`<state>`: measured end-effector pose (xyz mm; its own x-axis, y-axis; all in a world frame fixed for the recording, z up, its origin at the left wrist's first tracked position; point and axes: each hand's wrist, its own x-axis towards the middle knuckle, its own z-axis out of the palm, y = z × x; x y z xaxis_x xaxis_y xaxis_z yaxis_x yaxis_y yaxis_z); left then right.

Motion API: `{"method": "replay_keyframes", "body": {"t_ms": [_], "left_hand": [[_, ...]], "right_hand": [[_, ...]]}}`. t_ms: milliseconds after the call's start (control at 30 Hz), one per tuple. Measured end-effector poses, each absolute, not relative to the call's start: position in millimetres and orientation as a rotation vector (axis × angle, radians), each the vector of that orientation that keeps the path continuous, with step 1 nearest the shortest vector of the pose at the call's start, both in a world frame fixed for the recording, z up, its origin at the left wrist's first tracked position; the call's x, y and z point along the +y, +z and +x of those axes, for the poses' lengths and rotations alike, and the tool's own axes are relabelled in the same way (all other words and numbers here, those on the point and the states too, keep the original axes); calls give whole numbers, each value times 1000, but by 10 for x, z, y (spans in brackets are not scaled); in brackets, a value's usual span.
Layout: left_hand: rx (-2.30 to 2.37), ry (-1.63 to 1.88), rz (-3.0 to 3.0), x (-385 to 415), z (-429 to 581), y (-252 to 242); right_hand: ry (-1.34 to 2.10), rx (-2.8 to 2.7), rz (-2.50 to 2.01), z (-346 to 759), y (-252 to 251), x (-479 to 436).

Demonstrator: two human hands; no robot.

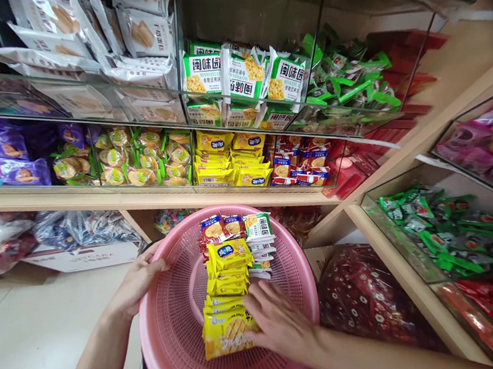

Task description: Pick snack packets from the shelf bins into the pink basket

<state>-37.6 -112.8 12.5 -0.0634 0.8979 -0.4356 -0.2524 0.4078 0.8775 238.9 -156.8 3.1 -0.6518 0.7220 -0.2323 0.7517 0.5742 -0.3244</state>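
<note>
My left hand [144, 275] is closed on the left rim of a round pink plastic basket [156, 335]. Inside it lie rows of wrapped snacks. Yellow waffle packets [226, 330] are at the near end, and my right hand [278, 317] has its thumb and fingers around their right edge. Farther up the basket sit other yellow packets [227, 256], red-and-blue packets [213, 229] and a column of green-and-white packets [257, 227]. My right fingertips are partly hidden against the wrappers.
Glass-fronted shelves [143, 206] ahead hold white bread packets [145, 33], green-and-white packets [241, 70] and yellow packets [248, 143]. At right stands a case of green-wrapped sweets [445, 228]. A large dark-red patterned bag [372, 294] lies below it, and a white box [87, 257] is under the left shelf.
</note>
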Motion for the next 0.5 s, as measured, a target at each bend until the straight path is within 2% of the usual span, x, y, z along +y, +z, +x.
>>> {"method": "replay_keyframes", "body": {"t_ms": [67, 167, 500], "left_hand": [[1289, 1062, 659, -1124, -391, 99], [1277, 1066, 649, -1127, -403, 69], [1340, 1052, 680, -1163, -442, 31]], "right_hand": [[-558, 2858, 1025, 2313, -33, -1607], [-506, 2928, 876, 2197, -167, -1647], [122, 3194, 955, 1912, -716, -1702]]}}
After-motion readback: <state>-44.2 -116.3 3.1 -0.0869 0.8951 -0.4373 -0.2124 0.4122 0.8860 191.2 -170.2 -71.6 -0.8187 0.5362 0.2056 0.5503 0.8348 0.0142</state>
